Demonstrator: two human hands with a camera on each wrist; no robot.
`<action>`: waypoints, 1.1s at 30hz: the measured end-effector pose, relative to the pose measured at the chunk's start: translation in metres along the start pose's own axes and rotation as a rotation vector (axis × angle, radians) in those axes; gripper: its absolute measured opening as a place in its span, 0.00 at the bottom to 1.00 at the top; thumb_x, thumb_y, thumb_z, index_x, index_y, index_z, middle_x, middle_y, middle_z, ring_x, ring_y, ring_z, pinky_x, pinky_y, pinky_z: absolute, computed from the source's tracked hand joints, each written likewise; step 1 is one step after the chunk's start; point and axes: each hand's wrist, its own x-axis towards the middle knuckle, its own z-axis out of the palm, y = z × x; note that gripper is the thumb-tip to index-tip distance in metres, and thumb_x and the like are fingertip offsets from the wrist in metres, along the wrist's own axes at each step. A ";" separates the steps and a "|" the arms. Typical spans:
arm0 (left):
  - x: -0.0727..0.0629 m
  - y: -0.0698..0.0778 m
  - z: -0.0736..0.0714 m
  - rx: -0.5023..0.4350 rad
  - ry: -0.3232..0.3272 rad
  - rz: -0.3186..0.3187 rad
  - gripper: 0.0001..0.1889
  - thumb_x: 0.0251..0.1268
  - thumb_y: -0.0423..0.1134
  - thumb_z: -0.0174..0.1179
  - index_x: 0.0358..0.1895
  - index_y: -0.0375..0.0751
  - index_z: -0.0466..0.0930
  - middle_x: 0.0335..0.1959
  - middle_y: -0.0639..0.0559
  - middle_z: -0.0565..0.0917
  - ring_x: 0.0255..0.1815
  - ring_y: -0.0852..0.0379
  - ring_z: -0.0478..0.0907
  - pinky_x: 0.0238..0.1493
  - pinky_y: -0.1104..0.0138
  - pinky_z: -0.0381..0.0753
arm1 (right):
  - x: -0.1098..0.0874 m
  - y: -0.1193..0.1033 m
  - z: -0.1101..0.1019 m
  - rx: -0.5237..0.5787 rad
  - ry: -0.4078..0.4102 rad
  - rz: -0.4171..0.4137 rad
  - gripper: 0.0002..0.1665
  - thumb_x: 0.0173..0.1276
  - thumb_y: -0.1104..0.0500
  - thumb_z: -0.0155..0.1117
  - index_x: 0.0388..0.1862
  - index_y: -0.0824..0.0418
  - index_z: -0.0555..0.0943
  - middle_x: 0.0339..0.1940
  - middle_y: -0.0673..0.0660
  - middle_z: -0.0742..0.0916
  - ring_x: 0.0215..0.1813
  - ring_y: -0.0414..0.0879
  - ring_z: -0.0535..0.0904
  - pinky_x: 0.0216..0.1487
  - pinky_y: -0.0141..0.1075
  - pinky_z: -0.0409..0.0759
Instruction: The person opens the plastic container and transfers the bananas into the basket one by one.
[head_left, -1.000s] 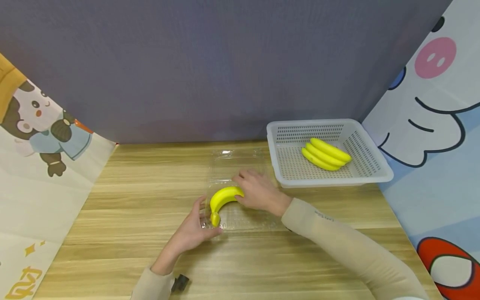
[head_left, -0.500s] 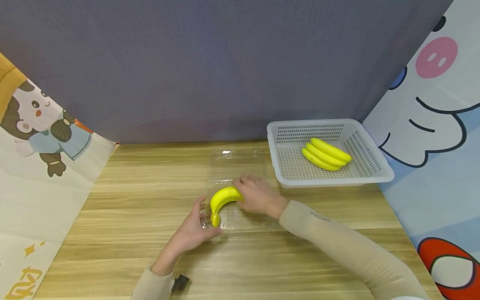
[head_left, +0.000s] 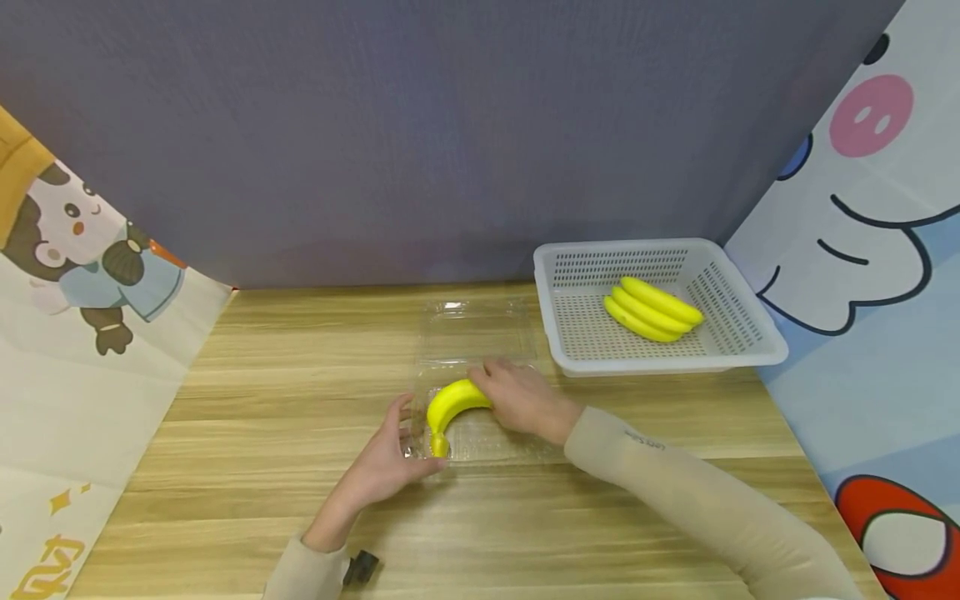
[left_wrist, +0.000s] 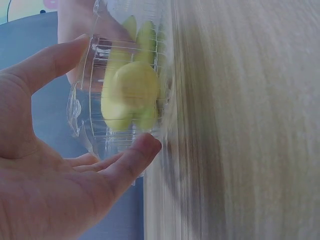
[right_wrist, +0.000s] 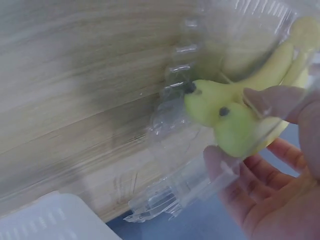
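Note:
A clear plastic clamshell box (head_left: 480,333) lies with its lid folded back on the table. Inside its near half is a bunch of yellow bananas (head_left: 450,403), joined at the stem end toward the left front. My right hand (head_left: 521,402) grips the bananas by their far end, thumb on one side and fingers on the other, as the right wrist view shows; two dark tips (right_wrist: 224,111) stick out there. At the box's left front corner my left hand (head_left: 386,458) holds the wall, with the thumb (left_wrist: 60,60) at the rim and fingertips low near the table.
A white perforated basket (head_left: 558,333) with another bunch of bananas (head_left: 651,310) stands at the right back, close to the box. A grey wall (head_left: 375,150) rises behind the wooden table (head_left: 285,417). Cartoon-printed panels flank both sides.
The bananas have shifted slightly to the right and toward me inside the box, in my right hand, whose fingers have drawn closer round them. My left hand stays at the corner.

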 end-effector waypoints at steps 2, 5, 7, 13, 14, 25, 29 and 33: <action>0.000 0.000 0.000 0.001 0.002 0.003 0.62 0.47 0.47 0.81 0.81 0.49 0.46 0.77 0.36 0.60 0.69 0.32 0.69 0.63 0.40 0.75 | -0.002 0.001 0.000 -0.010 0.004 0.001 0.25 0.62 0.68 0.69 0.57 0.55 0.76 0.42 0.54 0.81 0.42 0.49 0.80 0.36 0.38 0.84; 0.000 0.000 0.000 0.003 0.004 0.006 0.61 0.47 0.46 0.81 0.81 0.48 0.46 0.77 0.36 0.61 0.69 0.31 0.69 0.63 0.39 0.75 | -0.004 0.002 0.000 -0.026 0.000 0.012 0.27 0.61 0.69 0.68 0.59 0.54 0.76 0.44 0.54 0.82 0.44 0.50 0.80 0.37 0.39 0.84; 0.000 0.000 0.000 0.007 0.005 0.006 0.61 0.47 0.46 0.81 0.81 0.48 0.46 0.77 0.37 0.62 0.70 0.31 0.68 0.63 0.39 0.75 | -0.004 0.001 0.000 -0.030 0.001 0.017 0.28 0.61 0.69 0.68 0.60 0.54 0.76 0.45 0.55 0.82 0.46 0.50 0.80 0.39 0.40 0.85; -0.001 0.000 0.000 0.009 0.003 0.012 0.61 0.48 0.45 0.81 0.81 0.47 0.46 0.76 0.35 0.62 0.69 0.31 0.69 0.62 0.39 0.75 | -0.001 -0.004 -0.001 -0.023 0.003 0.004 0.28 0.61 0.66 0.70 0.59 0.53 0.75 0.46 0.55 0.82 0.47 0.51 0.80 0.38 0.41 0.85; -0.001 0.000 0.000 0.009 0.002 0.012 0.61 0.48 0.45 0.81 0.81 0.47 0.46 0.76 0.35 0.62 0.69 0.31 0.69 0.62 0.39 0.76 | 0.001 -0.005 0.000 -0.025 0.001 0.002 0.27 0.62 0.65 0.70 0.59 0.52 0.75 0.45 0.55 0.82 0.46 0.50 0.80 0.36 0.41 0.85; -0.001 0.000 0.000 0.014 0.007 0.011 0.61 0.49 0.46 0.81 0.81 0.47 0.46 0.76 0.36 0.62 0.69 0.31 0.69 0.62 0.39 0.76 | 0.008 -0.011 0.008 -0.114 -0.014 -0.023 0.23 0.69 0.59 0.66 0.62 0.48 0.73 0.48 0.55 0.82 0.47 0.51 0.81 0.34 0.42 0.86; -0.001 -0.001 0.000 0.013 0.006 0.016 0.61 0.49 0.46 0.81 0.81 0.47 0.46 0.76 0.36 0.62 0.69 0.31 0.69 0.61 0.40 0.77 | 0.008 -0.011 0.009 -0.134 -0.001 -0.037 0.23 0.70 0.59 0.65 0.61 0.49 0.72 0.49 0.56 0.82 0.47 0.51 0.81 0.34 0.41 0.86; -0.001 -0.001 0.000 0.011 0.003 0.020 0.61 0.48 0.47 0.81 0.81 0.46 0.46 0.76 0.36 0.62 0.69 0.31 0.69 0.61 0.40 0.77 | 0.008 -0.009 0.011 -0.148 0.007 -0.052 0.23 0.70 0.60 0.65 0.61 0.50 0.71 0.49 0.57 0.81 0.46 0.52 0.81 0.33 0.40 0.86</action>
